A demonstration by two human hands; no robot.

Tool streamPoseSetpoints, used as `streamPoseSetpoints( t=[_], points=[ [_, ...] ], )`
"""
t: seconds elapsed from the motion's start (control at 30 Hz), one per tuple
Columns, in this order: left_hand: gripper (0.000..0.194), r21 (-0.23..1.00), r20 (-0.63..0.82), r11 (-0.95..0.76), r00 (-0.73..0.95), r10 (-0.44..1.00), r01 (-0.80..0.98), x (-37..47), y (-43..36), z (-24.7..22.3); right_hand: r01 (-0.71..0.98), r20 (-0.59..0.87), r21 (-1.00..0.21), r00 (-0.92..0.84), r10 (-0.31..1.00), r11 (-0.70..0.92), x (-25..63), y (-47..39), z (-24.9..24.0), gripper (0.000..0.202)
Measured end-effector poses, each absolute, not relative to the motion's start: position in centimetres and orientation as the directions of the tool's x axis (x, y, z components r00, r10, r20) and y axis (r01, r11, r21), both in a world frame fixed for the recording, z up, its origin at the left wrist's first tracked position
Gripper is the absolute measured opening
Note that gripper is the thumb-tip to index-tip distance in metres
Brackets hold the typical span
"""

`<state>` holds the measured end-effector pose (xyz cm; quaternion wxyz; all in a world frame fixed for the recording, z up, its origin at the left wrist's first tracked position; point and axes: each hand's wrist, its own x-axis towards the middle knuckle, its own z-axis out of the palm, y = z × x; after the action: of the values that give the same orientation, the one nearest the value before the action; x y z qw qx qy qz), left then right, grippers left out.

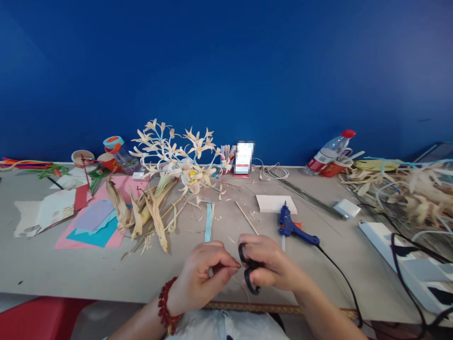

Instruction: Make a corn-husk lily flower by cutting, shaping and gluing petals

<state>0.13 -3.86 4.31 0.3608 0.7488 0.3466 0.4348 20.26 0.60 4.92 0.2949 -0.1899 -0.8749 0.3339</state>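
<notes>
One pair of black-handled scissors, lower centre of frame, held in my right grip: likely rigid, light; take by the handles. One thin pale strand, just beside, apparently pinched in my left grip: probably near weightless, limp, fragile; hold close to its end.

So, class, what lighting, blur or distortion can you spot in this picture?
In the head view throughout: pale sheen at upper right on the blue wall; blocky pixels around the white rectangular screen; smeared detail in the dry tan husks at the right edge; the black-handled scissors read clearly.
</notes>
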Motion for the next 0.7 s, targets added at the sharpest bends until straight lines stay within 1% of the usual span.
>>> streamPoseSetpoints(
  t=[0.1, 0.17, 0.23, 0.33, 0.43, 0.53, 0.6, 0.7],
  points=[
    [0.014, 0.879, 0.35, -0.447, 0.412, 0.841, 0.167, 0.1, -3.8, 4.2, 0.068, 0.389, -0.729, -0.777, 0.494, 0.681, 20.2, 0.8, 4.6, 0.058],
    [0.016, 0.897, 0.31, -0.406, 0.405, 0.86, 0.175, 0.3, -3.9, 4.3, 0.052, 0.404, -0.731, -0.77, 0.493, 0.68, 20.1, 0.9, 4.5, 0.058],
    [0.015, 0.891, 0.296, -0.395, 0.372, 0.88, 0.223, 0.4, -4.1, 4.3, 0.094, 0.407, -0.707, -0.756, 0.512, 0.7, 20.1, 0.8, 4.6, 0.057],
    [0.011, 0.852, 0.32, -0.427, 0.344, 0.883, 0.303, 0.4, -4.3, 4.4, 0.179, 0.388, -0.659, -0.751, 0.534, 0.73, 20.2, 0.7, 4.9, 0.057],
    [0.011, 0.835, 0.338, -0.452, 0.355, 0.872, 0.315, 0.3, -4.4, 4.4, 0.186, 0.375, -0.652, -0.764, 0.525, 0.735, 20.3, 0.7, 5.0, 0.059],
    [0.012, 0.853, 0.32, -0.43, 0.354, 0.879, 0.296, 0.3, -4.3, 4.4, 0.195, 0.378, -0.658, -0.749, 0.544, 0.727, 20.3, 0.6, 5.1, 0.06],
    [0.015, 0.908, 0.244, -0.336, 0.336, 0.91, 0.249, 0.4, -4.2, 4.1, 0.222, 0.368, -0.68, -0.721, 0.587, 0.699, 20.5, 0.5, 5.2, 0.06],
    [0.022, 0.996, 0.031, -0.053, 0.279, 0.96, 0.072, 0.7, -4.1, 3.6, 0.218, 0.356, -0.763, -0.645, 0.676, 0.609, 21.1, 0.6, 4.9, 0.056]
  ],
)
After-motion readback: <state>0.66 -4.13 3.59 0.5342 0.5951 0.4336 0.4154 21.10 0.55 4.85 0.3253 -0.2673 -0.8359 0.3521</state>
